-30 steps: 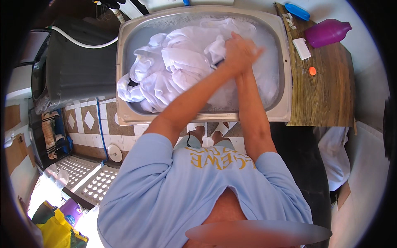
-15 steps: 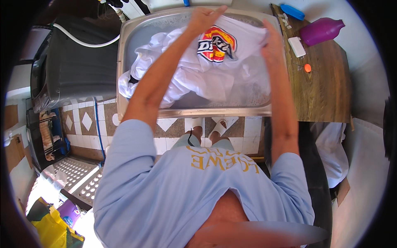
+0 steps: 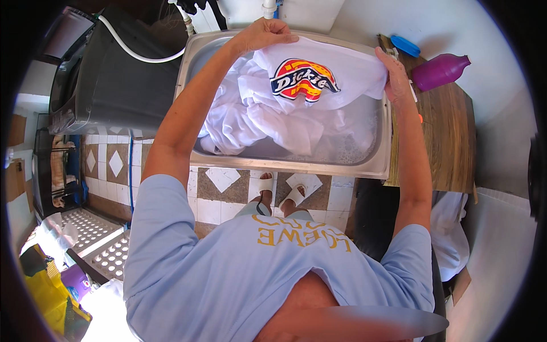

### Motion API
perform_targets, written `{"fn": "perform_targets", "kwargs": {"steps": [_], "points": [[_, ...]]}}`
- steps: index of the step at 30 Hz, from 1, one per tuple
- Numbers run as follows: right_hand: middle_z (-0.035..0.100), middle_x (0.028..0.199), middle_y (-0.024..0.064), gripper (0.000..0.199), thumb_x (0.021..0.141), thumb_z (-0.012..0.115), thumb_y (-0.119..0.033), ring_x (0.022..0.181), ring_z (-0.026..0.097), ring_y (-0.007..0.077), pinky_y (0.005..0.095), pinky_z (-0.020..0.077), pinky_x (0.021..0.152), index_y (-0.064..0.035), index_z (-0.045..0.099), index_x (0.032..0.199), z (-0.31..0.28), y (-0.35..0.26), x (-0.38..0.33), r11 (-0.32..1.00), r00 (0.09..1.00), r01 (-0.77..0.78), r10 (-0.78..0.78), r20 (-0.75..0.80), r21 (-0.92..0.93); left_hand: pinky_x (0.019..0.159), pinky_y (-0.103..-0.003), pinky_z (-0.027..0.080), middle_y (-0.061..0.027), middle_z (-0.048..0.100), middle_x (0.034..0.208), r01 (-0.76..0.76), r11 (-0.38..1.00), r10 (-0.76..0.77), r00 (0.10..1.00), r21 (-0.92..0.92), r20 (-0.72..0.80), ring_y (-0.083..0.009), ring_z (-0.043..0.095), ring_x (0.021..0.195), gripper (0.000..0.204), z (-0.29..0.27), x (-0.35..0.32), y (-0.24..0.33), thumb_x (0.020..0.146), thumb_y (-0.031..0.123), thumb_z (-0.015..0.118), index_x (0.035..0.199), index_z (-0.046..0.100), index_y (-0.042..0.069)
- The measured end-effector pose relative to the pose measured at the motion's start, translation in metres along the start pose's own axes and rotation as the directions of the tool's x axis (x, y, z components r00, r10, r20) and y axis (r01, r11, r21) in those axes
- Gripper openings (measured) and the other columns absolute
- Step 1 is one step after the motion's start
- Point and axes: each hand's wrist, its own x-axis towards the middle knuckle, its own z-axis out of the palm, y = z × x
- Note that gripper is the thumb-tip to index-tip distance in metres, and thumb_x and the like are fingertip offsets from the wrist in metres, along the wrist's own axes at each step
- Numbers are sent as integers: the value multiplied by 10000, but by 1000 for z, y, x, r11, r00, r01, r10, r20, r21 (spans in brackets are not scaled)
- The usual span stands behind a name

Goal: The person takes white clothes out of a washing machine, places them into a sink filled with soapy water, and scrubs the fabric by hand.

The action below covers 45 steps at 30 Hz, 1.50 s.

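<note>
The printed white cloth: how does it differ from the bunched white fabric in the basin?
The printed cloth is spread between left hand and right hand; the bunched fabric lies crumpled in the basin. The printed cloth bears a coloured emblem; the fabric shows none. Both are white.

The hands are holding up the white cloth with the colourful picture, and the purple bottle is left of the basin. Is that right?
Not quite: the head view shows the purple bottle right of the basin. The left hand and right hand do hold up the white cloth.
</note>
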Motion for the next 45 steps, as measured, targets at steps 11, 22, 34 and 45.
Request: {"fn": "perform_targets", "kwargs": {"steps": [11,22,34,45], "points": [[596,755,-34,145,805,663,-203,698,534,54,204,407,667,-67,616,818,35,25,-13,888,858,185,64,510,-422,679,-173,415,81,493,771,-178,887,133,982,-427,-133,4,461,783,222,58,3,-4,939,322,522,878,540,110],[625,816,46,172,774,665,-187,691,576,174,290,464,649,-45,592,838,8,137,5,946,993,62,-92,-79,-318,701,-356,460,-139,629,809,51,967,-26,994,251,-102,-249,601,780,505,116,13,-79,811,514,600,902,618,18],[652,845,91,292,798,663,-269,802,602,214,304,454,774,-20,626,946,11,184,13,496,904,130,-416,-104,-858,661,-357,464,-104,647,818,-7,875,108,977,483,-182,-242,605,743,238,134,17,-111,817,308,622,865,615,75],[609,825,-35,73,889,588,-185,747,554,48,209,440,694,-113,595,877,32,117,-5,911,990,137,-137,-27,388,490,-183,277,90,414,639,-23,757,-101,983,-653,-151,-10,313,568,285,112,28,-62,924,350,548,773,539,109]]}}
